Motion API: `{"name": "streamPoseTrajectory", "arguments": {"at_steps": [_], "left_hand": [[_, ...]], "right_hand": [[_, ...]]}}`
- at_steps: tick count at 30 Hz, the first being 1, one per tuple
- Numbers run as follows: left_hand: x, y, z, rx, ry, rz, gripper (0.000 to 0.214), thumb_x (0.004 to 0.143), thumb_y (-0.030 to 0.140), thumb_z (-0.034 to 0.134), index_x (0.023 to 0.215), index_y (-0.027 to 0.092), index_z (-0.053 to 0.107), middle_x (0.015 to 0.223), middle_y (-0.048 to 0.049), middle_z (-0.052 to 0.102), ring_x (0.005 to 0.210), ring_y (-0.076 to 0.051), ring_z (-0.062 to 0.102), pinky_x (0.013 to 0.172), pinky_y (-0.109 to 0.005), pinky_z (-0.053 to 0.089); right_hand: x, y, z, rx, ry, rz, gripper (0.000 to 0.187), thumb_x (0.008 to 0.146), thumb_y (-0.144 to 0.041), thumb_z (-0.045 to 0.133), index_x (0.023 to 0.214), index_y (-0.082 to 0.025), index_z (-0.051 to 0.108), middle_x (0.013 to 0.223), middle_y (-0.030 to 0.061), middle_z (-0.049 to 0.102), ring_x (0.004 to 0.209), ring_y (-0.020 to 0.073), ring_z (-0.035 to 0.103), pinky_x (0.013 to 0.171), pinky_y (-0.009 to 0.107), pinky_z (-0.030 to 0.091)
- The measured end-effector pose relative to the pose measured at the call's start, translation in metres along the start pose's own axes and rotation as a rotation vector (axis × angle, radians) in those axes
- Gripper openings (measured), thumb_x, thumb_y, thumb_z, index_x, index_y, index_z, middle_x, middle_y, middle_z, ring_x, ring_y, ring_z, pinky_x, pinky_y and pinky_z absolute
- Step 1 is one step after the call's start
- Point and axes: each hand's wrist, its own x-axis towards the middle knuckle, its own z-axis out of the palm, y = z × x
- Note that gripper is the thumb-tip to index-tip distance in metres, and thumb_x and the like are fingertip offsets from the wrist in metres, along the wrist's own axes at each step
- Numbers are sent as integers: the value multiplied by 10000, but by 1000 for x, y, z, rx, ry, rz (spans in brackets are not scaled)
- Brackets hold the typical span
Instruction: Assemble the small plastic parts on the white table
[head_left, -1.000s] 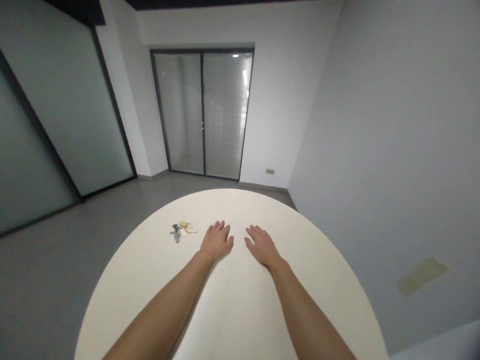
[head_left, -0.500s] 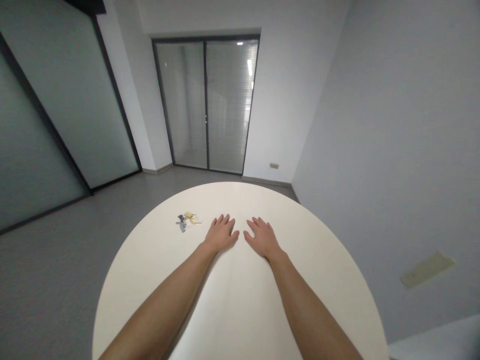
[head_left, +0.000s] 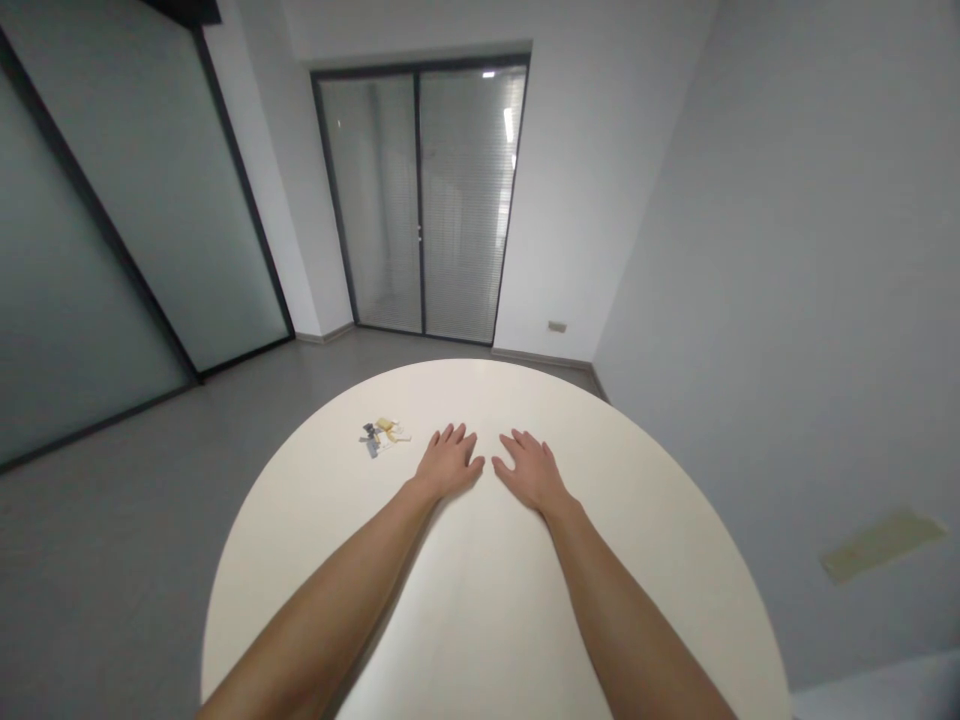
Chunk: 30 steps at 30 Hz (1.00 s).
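from the head camera, a person's bare arms (head_left: 322, 610) reach out over a round cream table (head_left: 637, 520). the left hand (head_left: 450, 462) lies flat and open on the table top, with its fingers spread apart, and it holds nothing. the right hand (head_left: 531, 472) lies flat and open too, with its fingers spread, and it holds nothing as well. the two hands are near each other but do not touch. just to the left of the left hand, not touching it, a small pile of flat bits (head_left: 381, 434) sits on the table. some bits are yellow, some are white, and a dark grey bit (head_left: 369, 441) lies at the edge, but they are too small to tell what they are. past the table is a grey floor (head_left: 112, 540). ahead is a glass double door (head_left: 420, 200) with blinds behind the glass. on the left is a big frosted glass wall (head_left: 127, 200) with dark frames. on the right is a pale grey wall (head_left: 750, 250) with a flat tan patch (head_left: 881, 545), and a small plate (head_left: 556, 326) sits low on the white wall beside the door.
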Motion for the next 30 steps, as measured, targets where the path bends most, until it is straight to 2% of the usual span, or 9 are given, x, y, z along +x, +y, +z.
{"name": "streamPoseTrajectory", "arguments": {"at_steps": [13,23,30], "left_hand": [[0,-2,1,-33,15,0,483,924,450,449,1345,220,502,1542,-143,369,1437,-356,282,1147,-553,232],[-1,1,-4,-22,-2,-3,501,923,462,438,1353,212,496,1543,-143,366,1435,-357,284,1144,-543,241],[-1,-1,-1,-6,8,9,512,926,472,421,1365,215,485,1543,-138,366,1434,-359,284,1143,-544,242]], "right_hand": [[3,6,8,7,5,-24,574,958,-522,414,1443,-218,453,1552,109,352,1447,301,253,1157,514,157],[2,5,6,16,-1,-19,575,957,-521,418,1444,-216,453,1555,102,349,1450,302,247,1161,517,158],[1,4,4,14,1,-22,568,957,-514,421,1438,-213,463,1549,99,361,1443,300,264,1162,515,165]]}}
